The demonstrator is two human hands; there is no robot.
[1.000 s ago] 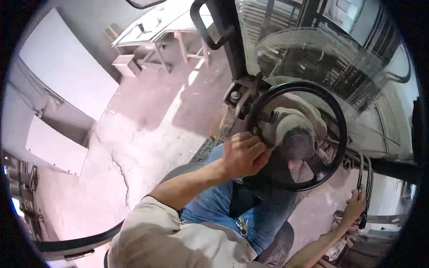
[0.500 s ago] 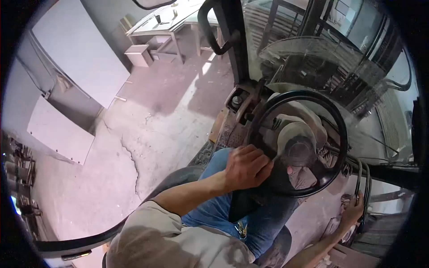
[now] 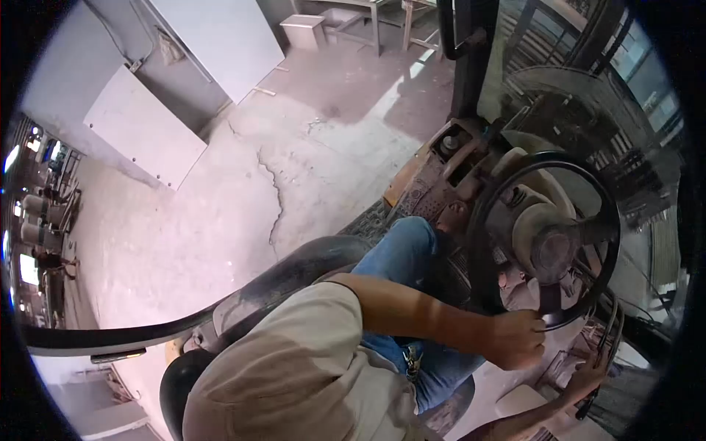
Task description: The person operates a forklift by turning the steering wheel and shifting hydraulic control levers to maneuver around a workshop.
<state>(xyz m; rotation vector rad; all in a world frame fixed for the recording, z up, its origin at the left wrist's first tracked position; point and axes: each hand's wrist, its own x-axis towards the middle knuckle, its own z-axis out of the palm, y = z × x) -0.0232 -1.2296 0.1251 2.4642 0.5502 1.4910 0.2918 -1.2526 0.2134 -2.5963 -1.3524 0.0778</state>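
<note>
A black steering wheel (image 3: 548, 157) stands in front of me on a dusty column with a round hub (image 3: 554, 252). My left hand (image 3: 517, 339) is closed at the wheel's lower rim, fingers curled round it. Low on the right, my right hand (image 3: 586, 380) has its fingers around slim dark control levers (image 3: 609, 328); their tips are partly hidden. My legs in blue jeans (image 3: 393, 253) are below the wheel, and keys (image 3: 412, 358) hang at my waist.
A dusty side console (image 3: 448, 158) and a dark cab post (image 3: 474, 73) flank the wheel. The cracked concrete floor (image 3: 220, 220) spreads left. White panels (image 3: 151, 125) lean on the wall. Machinery (image 3: 44, 220) stands far left, and a small box (image 3: 303, 33) is at the back.
My left hand has moved from the wheel's left side to its bottom, turning the wheel. The view has swung left and down. My right hand stays at the levers.
</note>
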